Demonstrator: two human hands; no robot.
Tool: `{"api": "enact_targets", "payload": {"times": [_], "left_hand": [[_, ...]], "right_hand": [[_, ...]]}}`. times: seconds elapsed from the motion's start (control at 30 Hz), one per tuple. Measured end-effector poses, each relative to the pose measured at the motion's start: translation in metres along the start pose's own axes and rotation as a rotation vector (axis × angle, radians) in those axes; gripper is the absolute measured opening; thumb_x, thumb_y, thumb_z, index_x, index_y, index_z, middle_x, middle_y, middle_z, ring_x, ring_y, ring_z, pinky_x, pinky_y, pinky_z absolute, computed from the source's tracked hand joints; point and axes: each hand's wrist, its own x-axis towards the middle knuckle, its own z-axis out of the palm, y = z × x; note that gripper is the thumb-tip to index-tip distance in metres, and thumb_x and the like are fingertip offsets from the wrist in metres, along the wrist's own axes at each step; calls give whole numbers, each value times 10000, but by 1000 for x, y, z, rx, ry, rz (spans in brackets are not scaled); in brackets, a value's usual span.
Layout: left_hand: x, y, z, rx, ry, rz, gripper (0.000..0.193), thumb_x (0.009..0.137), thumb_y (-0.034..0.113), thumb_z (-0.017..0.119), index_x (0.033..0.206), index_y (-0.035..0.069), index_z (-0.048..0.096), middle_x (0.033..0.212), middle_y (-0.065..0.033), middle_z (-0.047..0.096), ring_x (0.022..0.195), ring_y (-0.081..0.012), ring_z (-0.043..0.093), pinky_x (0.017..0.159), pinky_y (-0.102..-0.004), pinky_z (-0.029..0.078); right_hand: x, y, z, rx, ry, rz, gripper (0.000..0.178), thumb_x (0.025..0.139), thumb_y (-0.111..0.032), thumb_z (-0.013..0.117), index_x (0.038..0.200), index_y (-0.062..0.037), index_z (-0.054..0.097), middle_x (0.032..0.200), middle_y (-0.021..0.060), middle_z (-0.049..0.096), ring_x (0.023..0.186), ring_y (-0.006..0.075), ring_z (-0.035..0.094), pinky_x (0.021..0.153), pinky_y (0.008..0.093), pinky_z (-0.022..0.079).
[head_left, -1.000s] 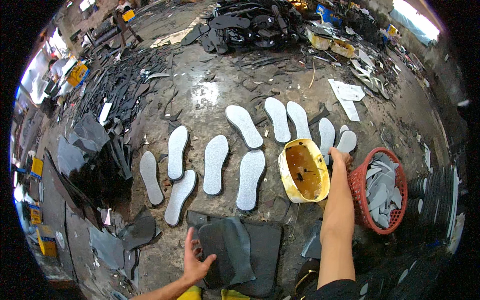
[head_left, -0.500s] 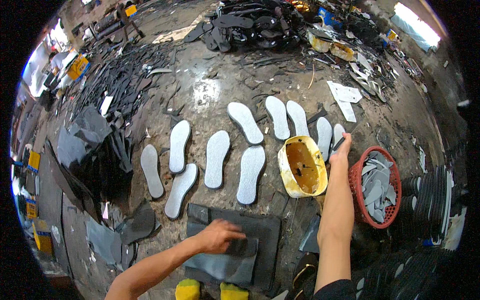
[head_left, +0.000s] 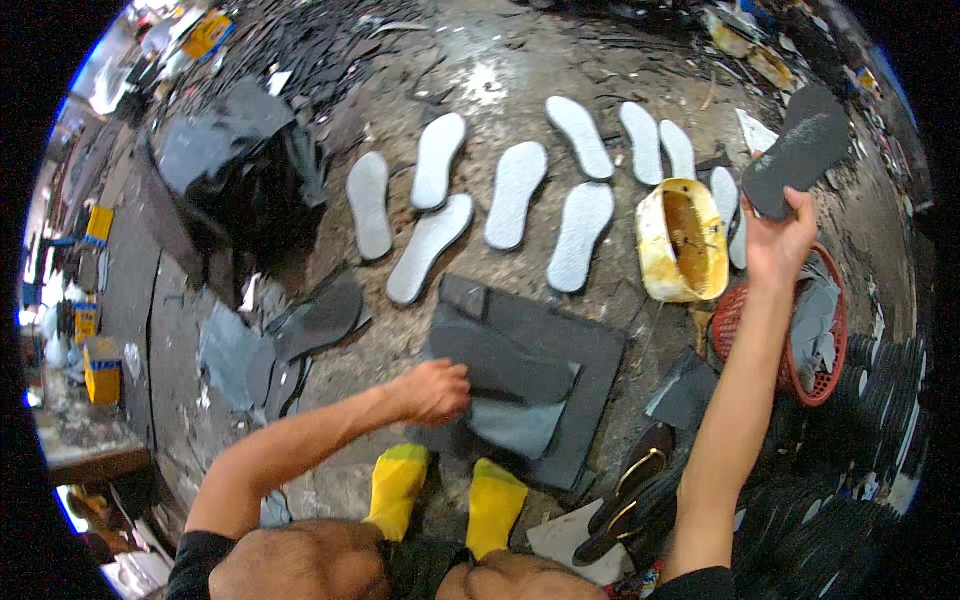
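In my right hand [head_left: 778,238] is a dark shoe sole [head_left: 798,150], gripped by its near end and raised off the floor at the right, dark face showing. My left hand [head_left: 437,390] is closed, its fingers curled; whatever they might hold is hidden. It is over the left edge of some dark grey sheet pieces [head_left: 515,420], which lie on a black square mat [head_left: 590,370]. Several white-topped soles [head_left: 517,195] are spread on the floor beyond the mat. A yellowish tub [head_left: 660,250] of brown liquid stands near the right-hand soles.
Behind my right forearm is a red basket [head_left: 838,345] of grey scraps. Dark stacked sheets [head_left: 870,420] line the right side. Crumpled black sheeting [head_left: 230,150] and loose offcuts [head_left: 320,320] lie to the left. My yellow-socked feet [head_left: 497,505] and a pair of sandals [head_left: 630,490] are nearby.
My right hand has lifted the farthest-right sole from the floor, and its dark face now shows. My left hand has moved to the left edge of the sheet pieces. The view has shifted.
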Motion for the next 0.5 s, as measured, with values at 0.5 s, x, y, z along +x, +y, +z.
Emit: {"api": "enact_targets", "payload": {"times": [0.5], "left_hand": [[-3,10,-72,-2202,555,-105,618,951,232,723,1465,3,467,1314,-146,643,1184,-227,644,1009,-396,546]], "right_hand": [[-297,90,103,-261,182,313,383,864,-42,760,1226,-100,653,1134,30,709,966,185,698,784,379,593]]}}
